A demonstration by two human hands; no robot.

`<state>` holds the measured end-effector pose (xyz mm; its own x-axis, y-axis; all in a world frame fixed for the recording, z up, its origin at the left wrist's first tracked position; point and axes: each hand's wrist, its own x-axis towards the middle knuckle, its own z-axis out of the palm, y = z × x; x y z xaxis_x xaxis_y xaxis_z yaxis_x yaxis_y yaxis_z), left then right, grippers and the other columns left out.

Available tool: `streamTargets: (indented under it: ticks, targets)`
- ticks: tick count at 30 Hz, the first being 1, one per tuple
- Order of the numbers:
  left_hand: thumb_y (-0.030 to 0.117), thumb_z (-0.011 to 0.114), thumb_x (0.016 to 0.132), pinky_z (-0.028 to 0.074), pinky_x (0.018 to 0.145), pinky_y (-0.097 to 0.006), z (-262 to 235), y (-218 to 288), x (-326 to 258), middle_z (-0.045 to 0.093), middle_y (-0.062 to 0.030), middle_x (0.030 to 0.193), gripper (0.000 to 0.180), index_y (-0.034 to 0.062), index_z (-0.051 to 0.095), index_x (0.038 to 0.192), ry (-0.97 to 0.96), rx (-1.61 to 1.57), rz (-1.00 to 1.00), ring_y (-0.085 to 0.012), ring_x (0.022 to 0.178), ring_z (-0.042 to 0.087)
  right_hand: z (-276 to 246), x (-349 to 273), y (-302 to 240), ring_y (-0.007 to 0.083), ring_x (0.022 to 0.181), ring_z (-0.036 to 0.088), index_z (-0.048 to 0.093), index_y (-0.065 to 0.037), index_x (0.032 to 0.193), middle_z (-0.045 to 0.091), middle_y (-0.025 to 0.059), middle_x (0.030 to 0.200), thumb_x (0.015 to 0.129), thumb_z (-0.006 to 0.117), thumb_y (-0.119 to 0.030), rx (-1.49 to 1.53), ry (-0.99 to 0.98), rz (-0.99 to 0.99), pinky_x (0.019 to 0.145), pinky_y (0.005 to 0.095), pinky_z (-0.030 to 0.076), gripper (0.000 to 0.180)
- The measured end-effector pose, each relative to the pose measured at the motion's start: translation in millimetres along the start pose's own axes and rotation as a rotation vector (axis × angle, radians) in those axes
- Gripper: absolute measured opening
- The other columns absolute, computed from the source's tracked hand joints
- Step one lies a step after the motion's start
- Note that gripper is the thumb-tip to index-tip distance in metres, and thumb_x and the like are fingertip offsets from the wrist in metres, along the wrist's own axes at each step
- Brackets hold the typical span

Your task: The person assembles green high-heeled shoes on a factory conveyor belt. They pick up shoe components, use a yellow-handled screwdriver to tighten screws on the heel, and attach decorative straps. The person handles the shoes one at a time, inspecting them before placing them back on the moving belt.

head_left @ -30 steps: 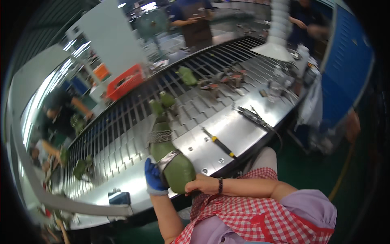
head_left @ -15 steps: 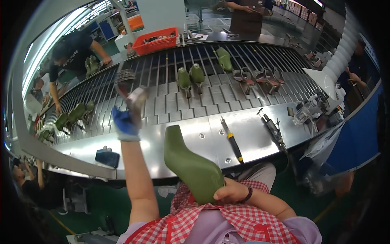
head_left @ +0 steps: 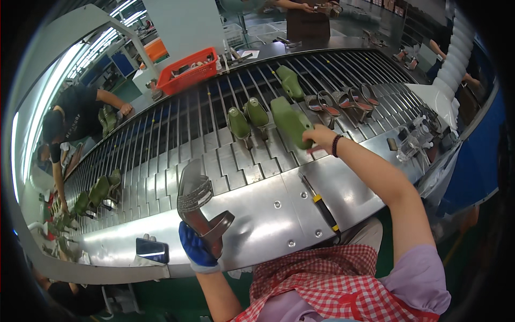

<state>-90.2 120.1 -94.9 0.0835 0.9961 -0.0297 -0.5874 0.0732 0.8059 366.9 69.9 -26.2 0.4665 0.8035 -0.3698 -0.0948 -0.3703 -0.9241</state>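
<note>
The left hand (head_left: 197, 248), in a blue glove, has its fingers closed around a brown heeled sandal (head_left: 198, 206) above the conveyor's (head_left: 257, 214) metal edge. The right hand (head_left: 320, 136) grips a green shoe last (head_left: 291, 121) over the slats.

Bright overhead light, bent dark rim

Green shoe last (head_left: 291, 122), silver-strapped brown sandal (head_left: 199, 206), blue glove (head_left: 197, 248), red-checked apron (head_left: 322, 282).
</note>
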Motion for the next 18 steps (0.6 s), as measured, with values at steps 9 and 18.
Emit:
streamTargets:
  ticks: [9, 18]
  targets:
    - [0.034, 0.043, 0.098, 0.055, 0.073, -0.036, 26, -37, 0, 0.066, -0.0103, 0.098, 0.035, 0.0072, 0.053, 0.119, -0.34, -0.468, -0.29, -0.0254, 0.083, 0.066, 94, -89, 6, 0.0294, 0.124, 0.048, 0.044, -0.012, 0.139, 0.045, 0.0146, 0.14, 0.076, 0.067, -0.023, -0.392, -0.557, -0.496, 0.104, 0.0382, 0.04, 0.068]
    - [0.023, 0.047, 0.097, 0.052, 0.083, -0.032, 123, -60, -67, 0.059, -0.0062, 0.106, 0.028, 0.0057, 0.048, 0.12, -0.608, 0.133, -0.4, -0.0172, 0.094, 0.06, 138, -207, 61, 0.0251, 0.108, 0.06, 0.052, 0.002, 0.124, 0.061, 0.0187, 0.116, 0.085, 0.063, -0.011, 0.118, -0.116, -0.562, 0.091, 0.0329, 0.046, 0.043]
